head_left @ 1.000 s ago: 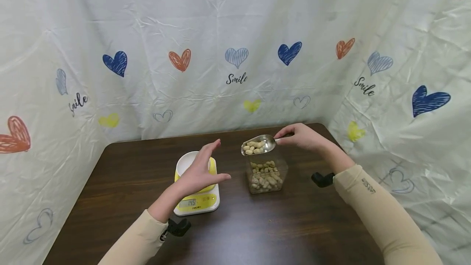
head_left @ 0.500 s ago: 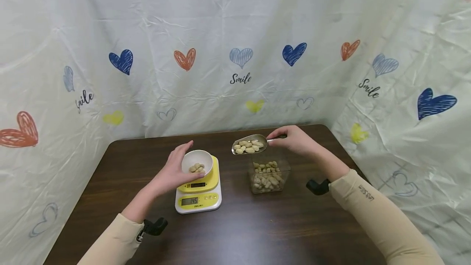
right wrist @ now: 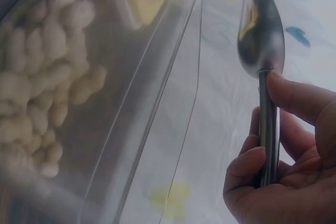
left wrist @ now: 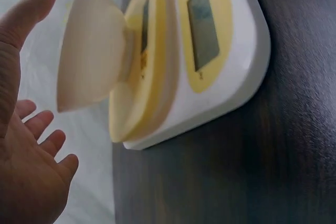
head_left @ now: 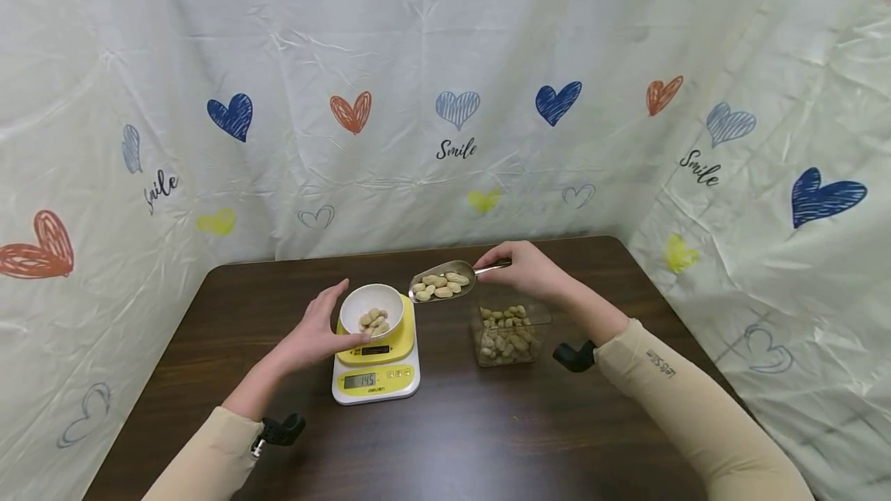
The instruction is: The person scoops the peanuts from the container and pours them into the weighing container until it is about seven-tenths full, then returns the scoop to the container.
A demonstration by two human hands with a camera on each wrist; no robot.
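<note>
A metal scoop loaded with unshelled peanuts is in my right hand, thumb and fingers gripping its handle. The scoop's tip is close to the right rim of a white bowl, which sits on a yellow and white kitchen scale. Several peanuts lie in the bowl. My left hand is spread at the bowl's left side, thumb near the front rim. In the left wrist view its fingers are extended and apart from the bowl.
A clear plastic box of peanuts stands right of the scale, below my right forearm. The scale's display reads 145, perhaps with a decimal point. A curtain printed with hearts hangs behind the dark wooden table.
My right hand has carried the loaded scoop left, from above the box to beside the bowl. My left hand has moved left, from in front of the bowl to its left side.
</note>
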